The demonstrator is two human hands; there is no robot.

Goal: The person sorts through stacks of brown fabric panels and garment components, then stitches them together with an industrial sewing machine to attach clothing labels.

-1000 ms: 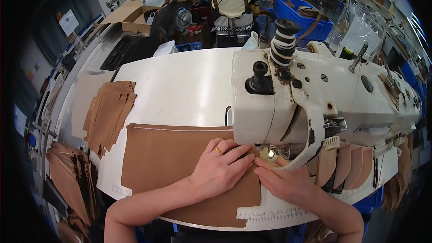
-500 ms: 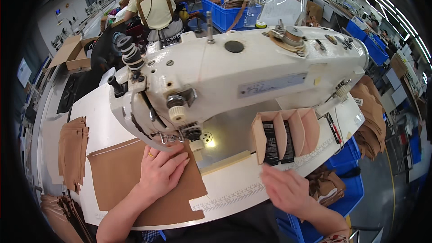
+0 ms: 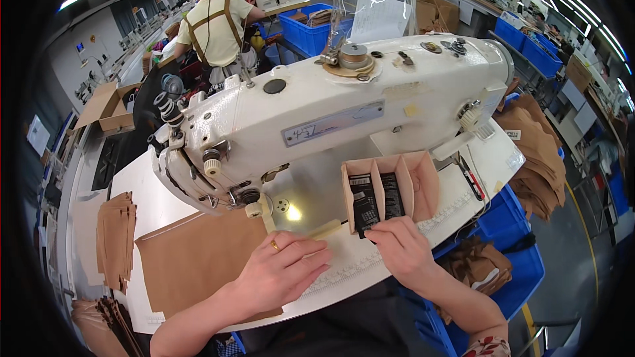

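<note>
A big white sewing machine (image 3: pixel 331 112) stands across the white table (image 3: pixel 149 185). A brown piece of material (image 3: pixel 192 258) lies flat under its needle area. My left hand (image 3: pixel 281 271), with a ring on one finger, rests palm down on the right edge of that piece, fingers spread. My right hand (image 3: pixel 400 251) reaches to the base of a small brown cardboard holder (image 3: pixel 390 192) with three slots; its fingertips touch a black label (image 3: pixel 364 205) in the left slot. I cannot tell whether the fingers pinch it.
A stack of brown cut pieces (image 3: pixel 116 238) lies at the table's left. More brown pieces (image 3: pixel 536 152) pile up at the right, above blue bins (image 3: pixel 509 251). A person (image 3: pixel 215 26) works with their back turned behind the machine. Cardboard boxes (image 3: pixel 106 109) stand at the far left.
The view has swung to the right. My right hand has moved up from the table's front edge to the cardboard holder. My left hand stays on the brown piece.
</note>
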